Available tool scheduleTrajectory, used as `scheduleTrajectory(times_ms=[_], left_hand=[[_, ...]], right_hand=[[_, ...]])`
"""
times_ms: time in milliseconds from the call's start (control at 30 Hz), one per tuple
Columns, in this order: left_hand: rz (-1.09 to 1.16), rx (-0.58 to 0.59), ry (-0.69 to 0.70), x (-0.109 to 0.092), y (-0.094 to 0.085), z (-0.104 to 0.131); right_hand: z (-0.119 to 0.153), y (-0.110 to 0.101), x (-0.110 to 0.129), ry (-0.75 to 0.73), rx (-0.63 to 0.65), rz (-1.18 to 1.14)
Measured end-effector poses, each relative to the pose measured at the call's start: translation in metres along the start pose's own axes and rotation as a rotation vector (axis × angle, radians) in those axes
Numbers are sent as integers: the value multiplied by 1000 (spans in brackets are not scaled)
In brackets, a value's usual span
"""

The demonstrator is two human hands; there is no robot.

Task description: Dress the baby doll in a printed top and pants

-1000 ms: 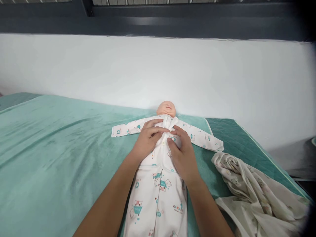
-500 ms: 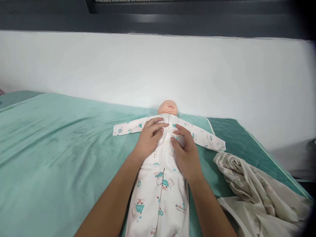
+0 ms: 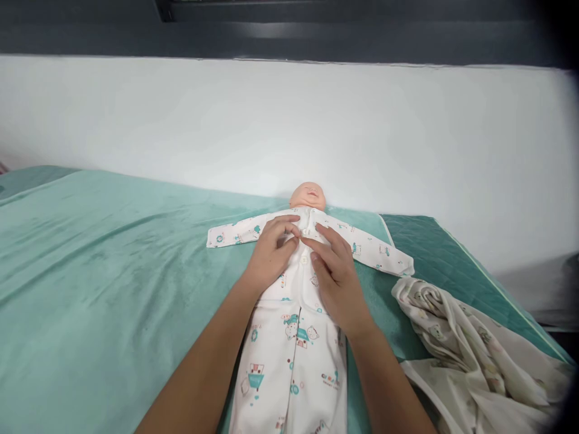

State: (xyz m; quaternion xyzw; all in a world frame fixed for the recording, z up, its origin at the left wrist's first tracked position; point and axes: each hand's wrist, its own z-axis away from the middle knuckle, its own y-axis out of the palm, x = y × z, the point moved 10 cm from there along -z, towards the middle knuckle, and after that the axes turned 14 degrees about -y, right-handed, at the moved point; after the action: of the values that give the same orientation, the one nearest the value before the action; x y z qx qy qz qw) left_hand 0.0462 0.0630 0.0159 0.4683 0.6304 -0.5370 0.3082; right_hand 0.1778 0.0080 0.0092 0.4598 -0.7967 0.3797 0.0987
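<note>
Only partly visible beneath the fingers (image 3: 322,247): the doll's (image 3: 308,195) top (image 3: 297,280).

Soft, diffuse light leaves the white wall (image 3: 289,132) brightest directly above the doll's head (image 3: 308,196), with faint shading close beside it. A pale sheen runs along the dark grey beam (image 3: 271,30) well above the head. Far to the head's right, the lower wall dims, black vignetting swallows the frame's edge, and the crumpled printed cloth (image 3: 479,361) looks stretched and slightly blurred.
</note>
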Motion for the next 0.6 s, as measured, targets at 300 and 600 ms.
scheduleTrajectory(times_ms=[300, 600], left_hand=[[-89, 359, -51, -1, 8, 9], [-112, 422, -15, 0, 11, 10]], right_hand=[[3, -6, -12, 101, -78, -131], [2, -5, -16, 123, -20, -205]])
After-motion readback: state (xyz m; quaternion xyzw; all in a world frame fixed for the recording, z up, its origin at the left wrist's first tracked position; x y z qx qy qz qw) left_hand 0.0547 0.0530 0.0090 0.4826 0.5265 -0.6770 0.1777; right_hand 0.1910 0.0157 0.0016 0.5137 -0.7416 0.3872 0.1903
